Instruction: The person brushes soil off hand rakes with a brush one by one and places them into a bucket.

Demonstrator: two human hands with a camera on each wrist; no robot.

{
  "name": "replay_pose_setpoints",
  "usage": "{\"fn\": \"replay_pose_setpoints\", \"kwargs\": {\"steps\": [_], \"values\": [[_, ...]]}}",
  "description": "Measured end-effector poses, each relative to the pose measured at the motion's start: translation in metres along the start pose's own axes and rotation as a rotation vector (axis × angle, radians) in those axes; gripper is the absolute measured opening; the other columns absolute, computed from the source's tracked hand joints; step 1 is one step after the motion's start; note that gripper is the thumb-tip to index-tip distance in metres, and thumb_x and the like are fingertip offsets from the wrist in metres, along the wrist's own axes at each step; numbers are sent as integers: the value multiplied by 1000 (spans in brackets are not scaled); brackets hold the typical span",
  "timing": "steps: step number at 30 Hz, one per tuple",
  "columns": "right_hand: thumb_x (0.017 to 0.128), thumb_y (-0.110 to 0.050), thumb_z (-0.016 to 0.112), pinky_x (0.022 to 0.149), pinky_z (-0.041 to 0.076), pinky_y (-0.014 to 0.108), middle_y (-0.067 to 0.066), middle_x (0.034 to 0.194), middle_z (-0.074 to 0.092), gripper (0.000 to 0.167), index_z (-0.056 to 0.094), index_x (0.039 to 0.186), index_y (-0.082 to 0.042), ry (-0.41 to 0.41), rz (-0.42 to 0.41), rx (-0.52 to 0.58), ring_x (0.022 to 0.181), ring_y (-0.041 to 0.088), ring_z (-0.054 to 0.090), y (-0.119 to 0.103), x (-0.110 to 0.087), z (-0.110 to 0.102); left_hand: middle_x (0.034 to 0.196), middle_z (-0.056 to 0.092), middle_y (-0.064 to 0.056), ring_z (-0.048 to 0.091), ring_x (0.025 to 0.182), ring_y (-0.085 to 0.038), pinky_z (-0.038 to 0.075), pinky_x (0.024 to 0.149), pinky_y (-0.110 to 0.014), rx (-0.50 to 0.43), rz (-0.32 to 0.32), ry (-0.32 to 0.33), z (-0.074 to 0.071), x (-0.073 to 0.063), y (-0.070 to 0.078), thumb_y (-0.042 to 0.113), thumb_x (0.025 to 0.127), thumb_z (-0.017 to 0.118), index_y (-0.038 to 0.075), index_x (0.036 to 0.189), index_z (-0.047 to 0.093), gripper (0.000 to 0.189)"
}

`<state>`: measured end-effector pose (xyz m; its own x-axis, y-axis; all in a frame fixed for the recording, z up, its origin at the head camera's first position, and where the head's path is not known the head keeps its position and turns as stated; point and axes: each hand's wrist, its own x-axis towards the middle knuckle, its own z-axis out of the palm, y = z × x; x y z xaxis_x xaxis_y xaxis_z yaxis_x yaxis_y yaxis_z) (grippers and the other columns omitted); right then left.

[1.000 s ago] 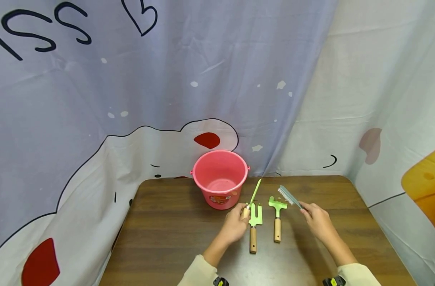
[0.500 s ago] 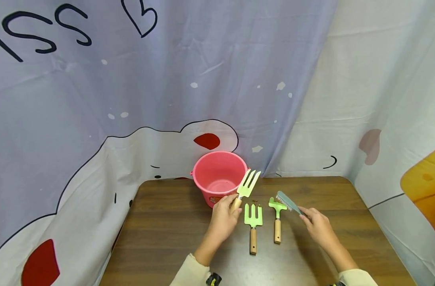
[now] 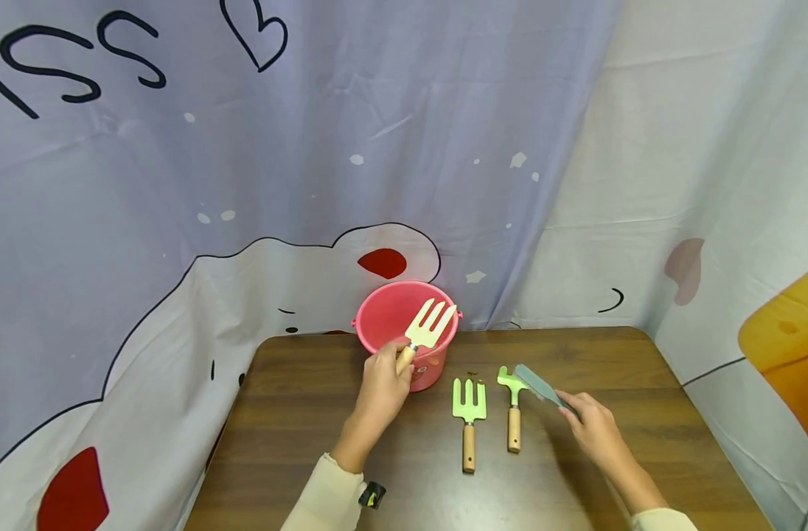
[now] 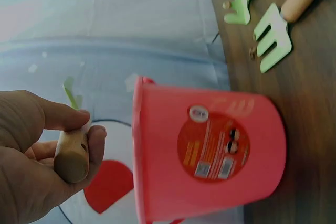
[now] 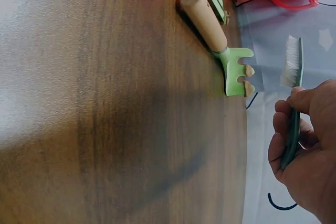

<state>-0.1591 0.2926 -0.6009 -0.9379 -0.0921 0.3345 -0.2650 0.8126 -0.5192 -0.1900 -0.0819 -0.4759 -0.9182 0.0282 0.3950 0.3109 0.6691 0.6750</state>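
My left hand [image 3: 380, 385] grips the wooden handle of a small garden fork [image 3: 422, 335] with pale green tines. It holds the fork in the air in front of the pink bucket [image 3: 433, 369], and the tines overlap the bucket's opening in the head view. The left wrist view shows fingers and thumb around the fork's handle [image 4: 71, 162]. My right hand [image 3: 596, 426] pinches a grey-green brush [image 3: 539, 383] above the table; its white bristles [image 5: 292, 62] show in the right wrist view. Below the brush lies a green hand rake [image 3: 514, 428], partly covered by it in the head view.
A second green garden fork [image 3: 469, 411] lies on the wooden table [image 3: 298, 428], left of the rake. Small brown bits [image 5: 249, 87] lie at the rake's tines. A printed curtain [image 3: 404, 110] hangs behind the table's far edge.
My left hand has carried its fork leftward from above the table fork to the bucket, turning the tines' flat face into view. The right hand's brush has tilted, bristles turning downward, slightly lower.
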Motion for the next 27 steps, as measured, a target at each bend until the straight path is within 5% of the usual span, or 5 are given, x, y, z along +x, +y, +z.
{"fn": "replay_pose_setpoints", "kwargs": {"steps": [11,27], "values": [[93,0,71,63,56,30,16,104,70,34,68,127,4,-49,15,-11,79,19,62,1,-3,1,84,67,-13,66,75,-27,60,67,-44,177,-63,-44,-15,25,-18,-5,85,76,-5,101,65,20],[92,0,73,64,57,33,16,102,70,34,69,126,4,-41,2,-23,79,19,63,1,-2,1,73,57,-13,65,77,-32,57,71,-50,272,-81,-154,-13,56,-35,0,92,69,3,78,55,19]]}}
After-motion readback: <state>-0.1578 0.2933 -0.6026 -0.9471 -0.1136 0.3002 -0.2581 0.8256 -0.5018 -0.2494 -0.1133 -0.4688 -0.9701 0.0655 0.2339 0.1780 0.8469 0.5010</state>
